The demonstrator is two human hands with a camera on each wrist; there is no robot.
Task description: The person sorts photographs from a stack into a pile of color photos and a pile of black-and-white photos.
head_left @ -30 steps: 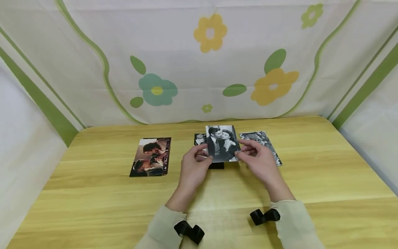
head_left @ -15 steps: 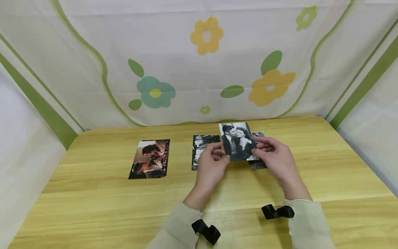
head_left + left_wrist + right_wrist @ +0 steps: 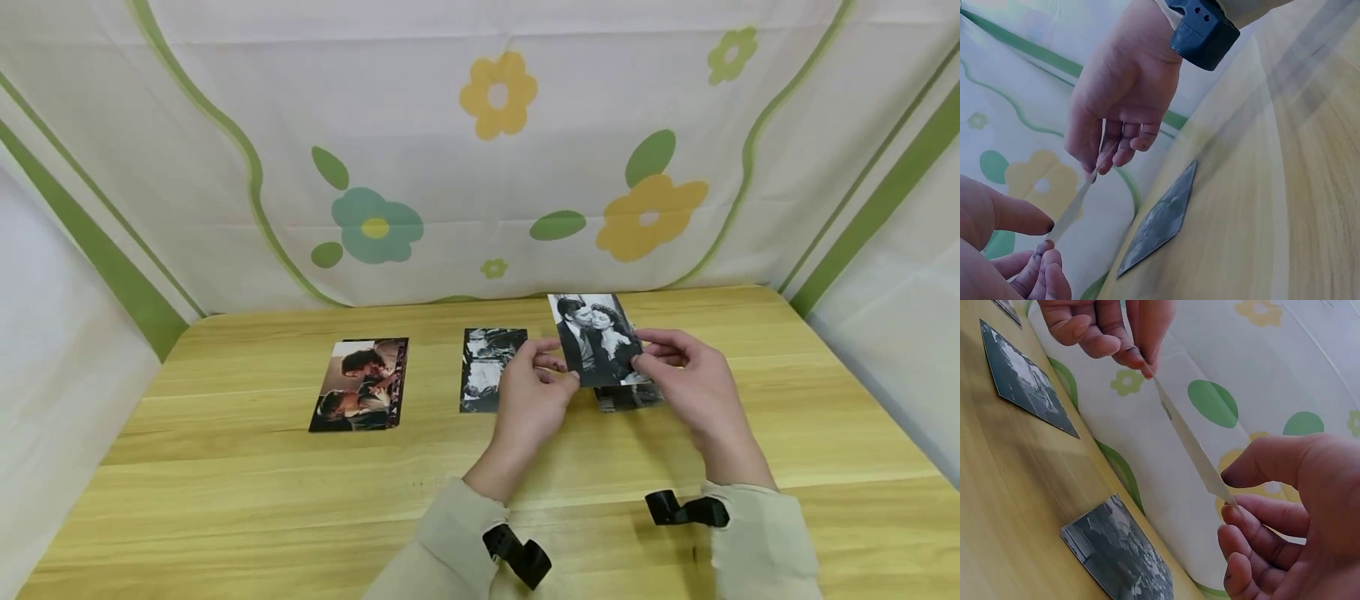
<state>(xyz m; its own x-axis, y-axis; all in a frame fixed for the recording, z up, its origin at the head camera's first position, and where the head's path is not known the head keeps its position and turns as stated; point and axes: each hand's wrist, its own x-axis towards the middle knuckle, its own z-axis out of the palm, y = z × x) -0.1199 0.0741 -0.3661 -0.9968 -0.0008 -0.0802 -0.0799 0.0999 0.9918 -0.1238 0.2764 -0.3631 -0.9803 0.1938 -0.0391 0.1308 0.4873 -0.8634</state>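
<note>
A black-and-white photo (image 3: 595,340) of a couple is held by both hands over the table. My left hand (image 3: 534,402) pinches its lower left edge, and my right hand (image 3: 696,387) pinches the right edge between thumb and fingers. Seen edge-on in the right wrist view, the raised photo (image 3: 1192,449) is apart from the pile below. That pile of black-and-white photos (image 3: 1121,550) lies under it, mostly hidden in the head view. Left of it another black-and-white photo (image 3: 482,377) lies flat, its right part behind my left hand.
Farther left on the wood-grain table (image 3: 285,500) lies a small pile of photos with a colour one (image 3: 358,387) on top. A white cloth (image 3: 465,183) printed with flowers hangs behind the table, and cloth walls stand at both sides.
Both hands have moved right with the couple photo, from over the middle photo to over the right-hand pile. The middle photo is now more exposed, the right-hand pile more covered.
</note>
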